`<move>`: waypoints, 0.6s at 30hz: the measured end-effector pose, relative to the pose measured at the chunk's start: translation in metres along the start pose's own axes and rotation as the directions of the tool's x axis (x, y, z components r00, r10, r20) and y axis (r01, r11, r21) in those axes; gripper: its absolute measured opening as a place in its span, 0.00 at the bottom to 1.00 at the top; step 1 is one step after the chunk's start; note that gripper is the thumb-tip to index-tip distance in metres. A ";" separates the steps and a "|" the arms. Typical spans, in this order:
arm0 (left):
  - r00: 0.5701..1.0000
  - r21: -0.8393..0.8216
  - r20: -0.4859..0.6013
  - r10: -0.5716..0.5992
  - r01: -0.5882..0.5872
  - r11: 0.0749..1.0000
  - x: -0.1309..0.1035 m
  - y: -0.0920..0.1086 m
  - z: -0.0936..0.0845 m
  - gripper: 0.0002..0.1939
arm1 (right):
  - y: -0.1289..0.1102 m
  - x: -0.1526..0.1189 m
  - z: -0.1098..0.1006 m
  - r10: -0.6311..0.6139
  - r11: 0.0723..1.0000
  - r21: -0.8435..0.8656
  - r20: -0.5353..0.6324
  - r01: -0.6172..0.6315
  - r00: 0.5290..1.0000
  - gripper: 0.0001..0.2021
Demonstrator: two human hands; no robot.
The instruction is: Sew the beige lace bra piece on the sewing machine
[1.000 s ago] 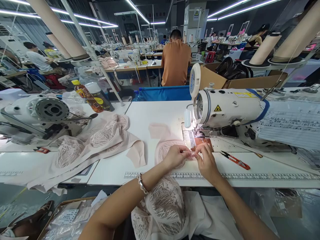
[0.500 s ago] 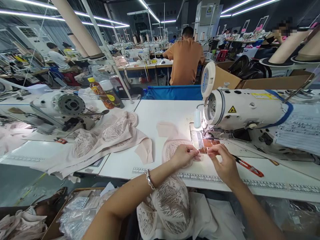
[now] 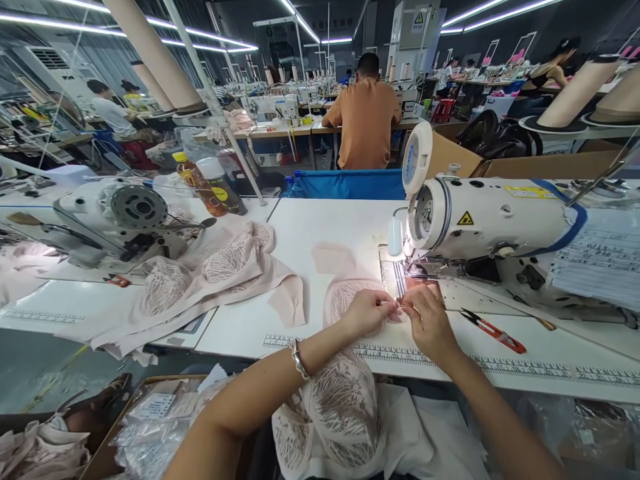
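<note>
A pale pink bra piece with a lace cup (image 3: pixel 343 293) lies on the white table, left of the sewing machine's needle area. My left hand (image 3: pixel 371 312) is closed in a pinch on its right edge. Fingertips together, my right hand (image 3: pixel 431 325) meets the left fingertips just in front of the lit needle plate. Whatever the right fingers pinch is too small to make out. Above both hands stands the white sewing machine (image 3: pixel 480 213). Red-handled thread snips (image 3: pixel 495 332) lie on the table, right of my right hand.
More lace bras (image 3: pixel 230 260) are heaped on the table at left, beside a second machine (image 3: pixel 120 207). Another lace bra (image 3: pixel 340 413) rests below the table edge. Bottles (image 3: pixel 200 187) stand behind the heap. A person in an orange shirt (image 3: pixel 367 123) sits ahead.
My right hand has moved left, closing the gap to my left hand's fingertips. The left hand stays nearly in place on the bra piece.
</note>
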State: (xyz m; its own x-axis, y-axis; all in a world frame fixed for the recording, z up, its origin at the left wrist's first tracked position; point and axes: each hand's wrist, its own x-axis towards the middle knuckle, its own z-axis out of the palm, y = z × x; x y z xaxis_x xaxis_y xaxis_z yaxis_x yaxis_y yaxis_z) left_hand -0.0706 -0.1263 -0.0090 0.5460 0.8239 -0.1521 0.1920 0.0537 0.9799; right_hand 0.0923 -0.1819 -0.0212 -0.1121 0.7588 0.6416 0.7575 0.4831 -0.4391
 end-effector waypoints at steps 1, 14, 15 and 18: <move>1.000 0.009 -0.001 0.005 -0.005 1.000 0.000 -0.001 0.000 0.11 | -0.001 0.001 0.001 0.012 1.000 0.022 0.039 -0.013 0.999 0.10; 1.000 0.025 -0.008 0.030 -0.029 0.999 -0.002 -0.002 -0.001 0.13 | 0.035 -0.007 -0.043 0.323 0.944 -0.109 0.093 -0.312 0.942 0.08; 0.999 0.034 -0.003 0.032 -0.032 0.999 -0.002 -0.003 -0.001 0.13 | 0.031 -0.008 -0.041 0.321 0.945 -0.096 0.100 -0.312 0.942 0.09; 0.999 0.086 0.016 0.045 -0.046 0.995 -0.002 -0.004 -0.002 0.13 | 0.016 -0.007 -0.026 0.245 0.970 -0.020 0.117 -0.244 0.962 0.12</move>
State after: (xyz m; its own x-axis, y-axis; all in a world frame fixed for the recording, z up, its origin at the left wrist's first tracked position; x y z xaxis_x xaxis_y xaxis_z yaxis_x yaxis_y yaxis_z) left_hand -0.0737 -0.1269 -0.0125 0.5666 0.8166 -0.1102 0.2365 -0.0330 0.9711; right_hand 0.1220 -0.1912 -0.0164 0.0021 0.8998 0.4363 0.7749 0.2743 -0.5695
